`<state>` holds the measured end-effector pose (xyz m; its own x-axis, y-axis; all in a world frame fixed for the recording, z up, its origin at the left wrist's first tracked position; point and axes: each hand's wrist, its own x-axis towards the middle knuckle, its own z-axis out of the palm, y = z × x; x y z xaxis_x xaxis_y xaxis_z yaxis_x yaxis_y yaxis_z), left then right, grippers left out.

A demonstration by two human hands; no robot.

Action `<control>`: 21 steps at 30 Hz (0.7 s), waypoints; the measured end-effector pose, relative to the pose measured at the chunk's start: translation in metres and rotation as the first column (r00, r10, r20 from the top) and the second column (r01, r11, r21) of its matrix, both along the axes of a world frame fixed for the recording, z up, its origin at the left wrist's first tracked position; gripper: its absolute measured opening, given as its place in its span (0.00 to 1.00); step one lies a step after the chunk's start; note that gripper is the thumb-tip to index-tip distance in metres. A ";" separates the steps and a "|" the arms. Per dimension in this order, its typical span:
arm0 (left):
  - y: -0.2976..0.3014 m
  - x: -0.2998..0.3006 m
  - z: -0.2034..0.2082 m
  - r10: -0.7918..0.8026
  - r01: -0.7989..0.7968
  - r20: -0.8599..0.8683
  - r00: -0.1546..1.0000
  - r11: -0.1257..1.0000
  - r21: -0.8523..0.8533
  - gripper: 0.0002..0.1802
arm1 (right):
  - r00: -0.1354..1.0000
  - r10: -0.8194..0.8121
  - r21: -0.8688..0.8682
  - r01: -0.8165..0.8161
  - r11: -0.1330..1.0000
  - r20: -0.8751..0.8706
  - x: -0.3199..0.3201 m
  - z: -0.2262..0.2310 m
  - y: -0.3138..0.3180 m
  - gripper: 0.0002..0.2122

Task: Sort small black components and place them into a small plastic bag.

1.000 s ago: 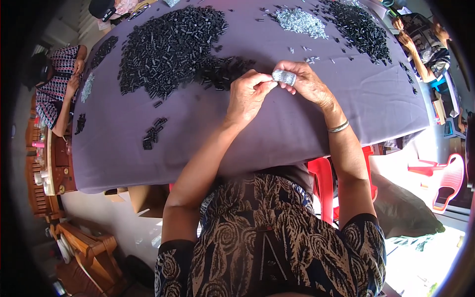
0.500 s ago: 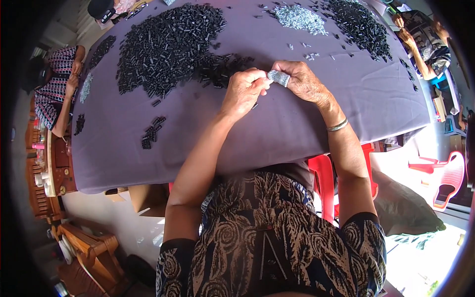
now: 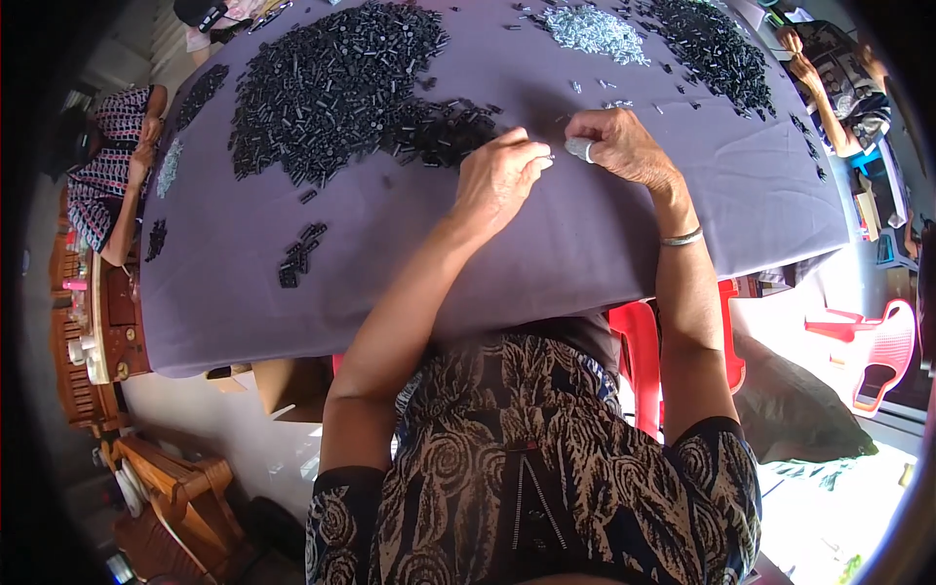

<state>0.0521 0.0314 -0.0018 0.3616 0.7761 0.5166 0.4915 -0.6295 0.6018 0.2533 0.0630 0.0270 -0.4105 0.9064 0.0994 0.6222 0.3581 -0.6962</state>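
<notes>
Above the purple-grey cloth of the table (image 3: 409,283), my left hand (image 3: 499,182) is closed in a pinch. A tiny dark and silvery piece shows at its fingertips, too small to name. My right hand (image 3: 626,148), with a bangle on its wrist, is closed round a silvery-grey rounded piece (image 3: 579,148) that pokes out on its left side. A short gap parts the two hands. Just beyond my left hand lies the near end of a large heap of small black cylindrical parts (image 3: 336,83). A few black parts (image 3: 302,255) lie nearer me to the left.
Across the table are a pile of small clear-silver parts (image 3: 593,35) and another black heap (image 3: 717,58). Other people sit at the left (image 3: 117,166) and right (image 3: 843,107) edges. Red plastic chairs (image 3: 873,356) and a wooden chair (image 3: 175,487) stand around.
My hands have moved apart, the right one to the right with the silvery-grey piece. That piece is turned and shows less of its surface. My left hand has shifted slightly right.
</notes>
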 end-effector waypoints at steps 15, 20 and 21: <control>-0.003 -0.067 0.025 0.148 -0.056 0.295 0.944 0.952 -0.301 0.05 | 0.961 -0.141 0.195 0.189 0.962 -0.238 0.009 -0.013 0.016 0.04; -0.041 -0.049 0.029 0.058 -0.085 -0.090 0.994 0.940 -0.331 0.09 | 0.970 -0.132 0.177 0.169 0.969 -0.205 0.006 -0.014 0.015 0.02; -0.045 -0.045 0.025 0.074 -0.114 -0.159 0.985 0.957 -0.265 0.10 | 0.966 -0.131 0.194 0.176 0.965 -0.225 0.005 -0.015 0.014 0.04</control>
